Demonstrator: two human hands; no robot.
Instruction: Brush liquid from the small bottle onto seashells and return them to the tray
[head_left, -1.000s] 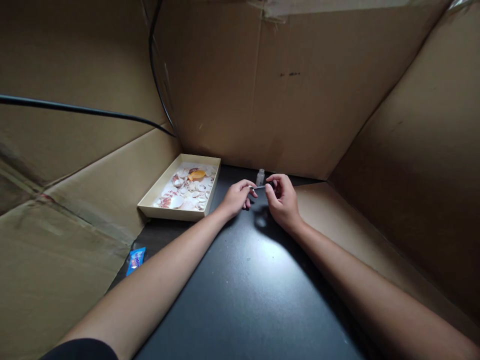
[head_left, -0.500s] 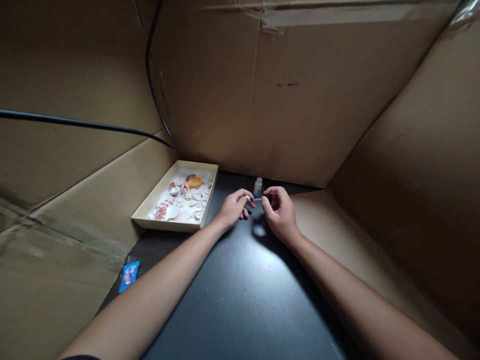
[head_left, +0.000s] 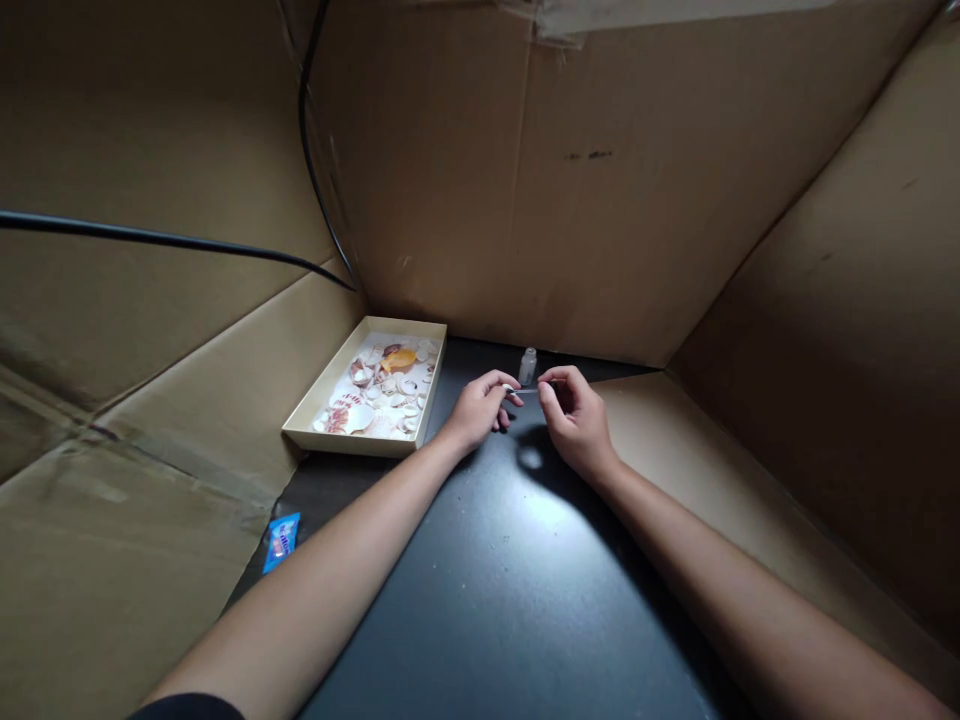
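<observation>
My left hand [head_left: 480, 408] is closed in a pinch on a small whitish piece [head_left: 508, 388] at the fingertips, too small to name for certain. Facing it, my right hand [head_left: 576, 420] grips a thin applicator stick [head_left: 527, 391] between thumb and forefinger. The stick's tip reaches to the left fingertips; its other end is hidden in the right hand. Just behind both hands, a small clear bottle [head_left: 528, 367] stands upright on the dark table [head_left: 480, 600]. To the left of my left hand sits a shallow cream tray [head_left: 345, 444] with several seashells [head_left: 358, 417] in it.
A blue packet [head_left: 281, 541] lies by the table's left edge, beside my left forearm. Cardboard walls [head_left: 600, 230] enclose the table on the left, back and right. A black cable [head_left: 150, 236] runs across the left wall, and another hangs in the back corner.
The whole view has shifted a little, so things sit slightly further right. The dark end seen earlier within my right fingers is less visible. Both hands keep nearly the same pose and hold.
</observation>
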